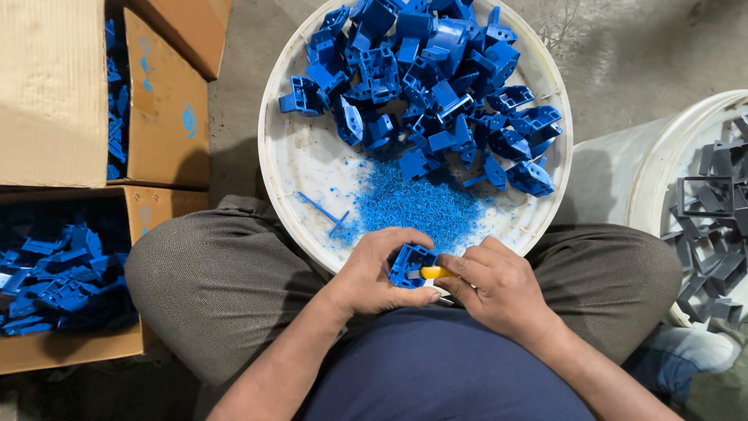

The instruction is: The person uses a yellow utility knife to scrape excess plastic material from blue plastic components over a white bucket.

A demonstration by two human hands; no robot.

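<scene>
A small blue plastic part [410,265] is sitting in the person's lap area, just at the near rim of a wide white basin [290,168]. The left hand [382,273] is curling around it, fingers closed over the top and thumb pressing along the underside, so the part is being gripped firmly. The right hand [492,284] is closing on a small tool with a yellow handle [433,272], its fingers folded tight around it; the tip of the tool is meeting the right side of the part, though the blade itself is too hidden to make out.

Just beyond the hands, a heap of fine blue shavings [417,204] is lying on the near floor of the basin, with a thin blue sliver [321,209] lying to its left. Farther back, a pile of blue parts [432,86] is filling the far half of the basin.

The basin is resting between the person's knees, which are covered by grey-brown trousers [226,273]; a dark blue shirt [436,366] is showing at the near edge.

On the left, an open cardboard box [74,355] is holding more blue parts [58,277], and a second box [164,117] is standing farther back. On the right, a white bucket [650,168] is holding grey plastic frames [713,226].
</scene>
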